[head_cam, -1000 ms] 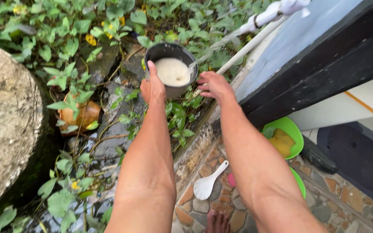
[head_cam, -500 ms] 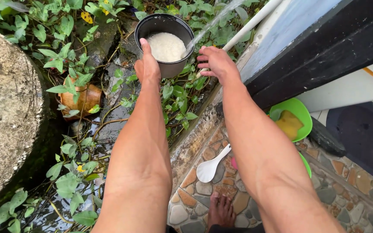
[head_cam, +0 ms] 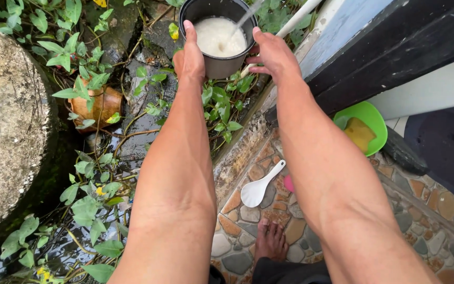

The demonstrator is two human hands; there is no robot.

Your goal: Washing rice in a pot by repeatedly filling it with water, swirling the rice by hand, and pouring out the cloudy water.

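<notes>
1. Dark round pot w/ milky water + white rice is held out over wet, leafy ground, top centre of view.
2. Left hand is clamped on pot's left wall; thumb is hooked over rim, fingers hidden behind pot.
3. Right hand is pressed to pot's right side, fingers curled round the rim, grasping it.
4. Thin water stream is seen falling into pot from upper right; white pipe just beside right hand.
5. White rice spoon is lying on pebble-tile floor btwn forearms.
6. Green bowl w/ yellow sponge at right, near dark wall.
7. Bare foot on floor at bottom.
</notes>
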